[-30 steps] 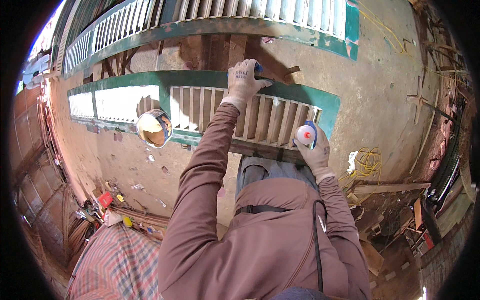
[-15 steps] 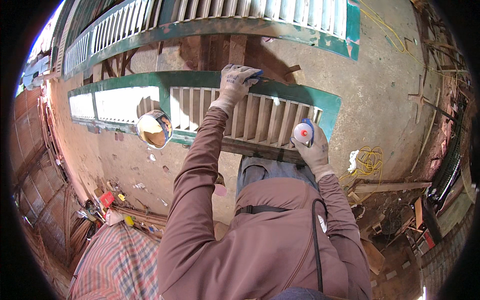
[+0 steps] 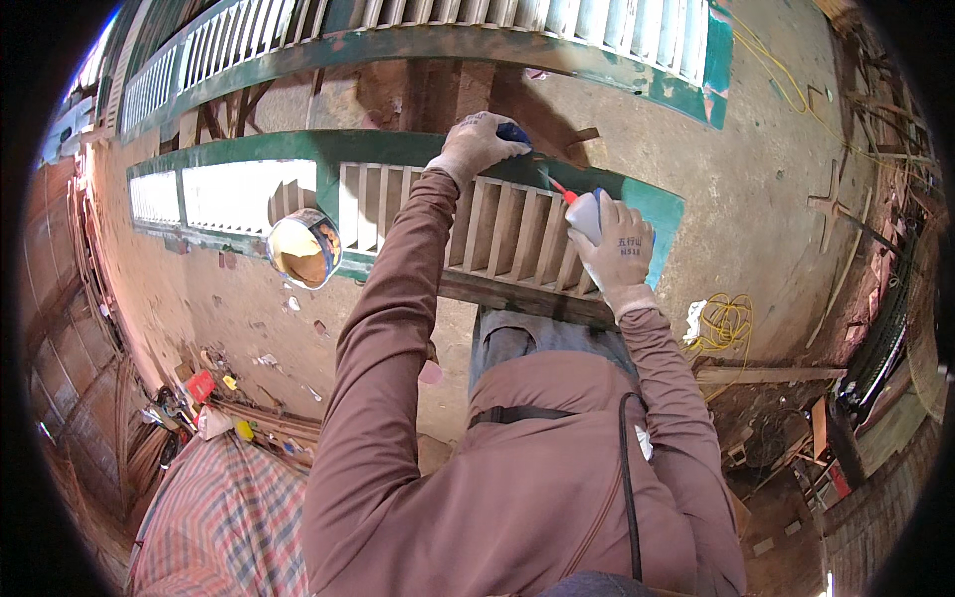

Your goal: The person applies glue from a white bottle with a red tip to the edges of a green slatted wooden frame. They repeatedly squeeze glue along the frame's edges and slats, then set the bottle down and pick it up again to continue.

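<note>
In my right hand (image 3: 619, 249), gloved in pale grey with blue on the palm side, is a white squeeze bottle (image 3: 585, 217) with a red nozzle. The nozzle points up and left, over the slats near the far rail of a green-framed louvered panel (image 3: 418, 149). My left hand (image 3: 476, 147), in a matching glove, is at that far rail with its fingers curled together. Blue shows at its fingertips, and whatever they may pinch is hidden. The panel lies crosswise in front of my body, its pale slats between green rails.
Another green louvered panel (image 3: 517, 45) lies farther off. An open round can (image 3: 303, 249) stands at the near panel's left part. Yellow cord (image 3: 726, 323) is coiled on the floor at right. A checked cloth (image 3: 224, 517) is at lower left, near scattered tools and a red object (image 3: 200, 386).
My right hand has moved up and tipped the bottle, so its nozzle now points toward the far rail. My left hand has shifted slightly right and up along that rail.
</note>
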A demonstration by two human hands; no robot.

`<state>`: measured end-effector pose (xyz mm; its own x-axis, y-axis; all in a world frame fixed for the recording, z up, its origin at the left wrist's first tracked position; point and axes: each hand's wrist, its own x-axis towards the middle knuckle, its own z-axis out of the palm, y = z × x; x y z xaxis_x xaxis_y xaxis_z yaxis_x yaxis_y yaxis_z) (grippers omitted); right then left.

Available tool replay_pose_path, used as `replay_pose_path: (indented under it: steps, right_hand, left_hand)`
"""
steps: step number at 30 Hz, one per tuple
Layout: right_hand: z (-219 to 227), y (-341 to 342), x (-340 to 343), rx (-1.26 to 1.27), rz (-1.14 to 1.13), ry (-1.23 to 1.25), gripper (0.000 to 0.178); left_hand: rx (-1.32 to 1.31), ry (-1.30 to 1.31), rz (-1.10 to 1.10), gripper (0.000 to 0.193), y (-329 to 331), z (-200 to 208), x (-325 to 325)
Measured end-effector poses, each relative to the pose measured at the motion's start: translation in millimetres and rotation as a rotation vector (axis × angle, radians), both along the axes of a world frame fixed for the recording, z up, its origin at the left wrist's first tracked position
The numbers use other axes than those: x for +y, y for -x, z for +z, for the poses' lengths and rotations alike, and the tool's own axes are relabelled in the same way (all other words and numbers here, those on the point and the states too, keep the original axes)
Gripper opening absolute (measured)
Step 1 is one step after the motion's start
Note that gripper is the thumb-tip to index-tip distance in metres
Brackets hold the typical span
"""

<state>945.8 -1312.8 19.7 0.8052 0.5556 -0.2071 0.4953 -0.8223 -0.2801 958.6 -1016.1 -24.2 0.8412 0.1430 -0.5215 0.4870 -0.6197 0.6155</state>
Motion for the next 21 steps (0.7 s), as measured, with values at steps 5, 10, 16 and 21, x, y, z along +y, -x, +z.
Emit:
replay_pose_path:
  steps: [5,10,16,21]
  right_hand:
    - [7.4,-13.6,20.3,-0.075,0.036,0.055,0.075]
    - [21.5,-17.9,30.6,-0.118,0.076,0.109,0.071]
    - [30.8,-18.8,38.3,-0.125,0.101,0.099,0.067]
    - [33.1,-20.3,38.9,-0.106,0.106,0.122,0.068]
  left_hand:
    - [0.006,-0.008,0.016,0.037,-0.3,-1.6,0.6]
    - [0.001,-0.055,0.021,0.041,-1.9,-1.3,0.3]
    - [0.080,0.024,0.051,0.041,-3.2,-4.0,3.3]
    - [0.035,-0.003,0.069,0.034,-2.4,1.9,0.6]
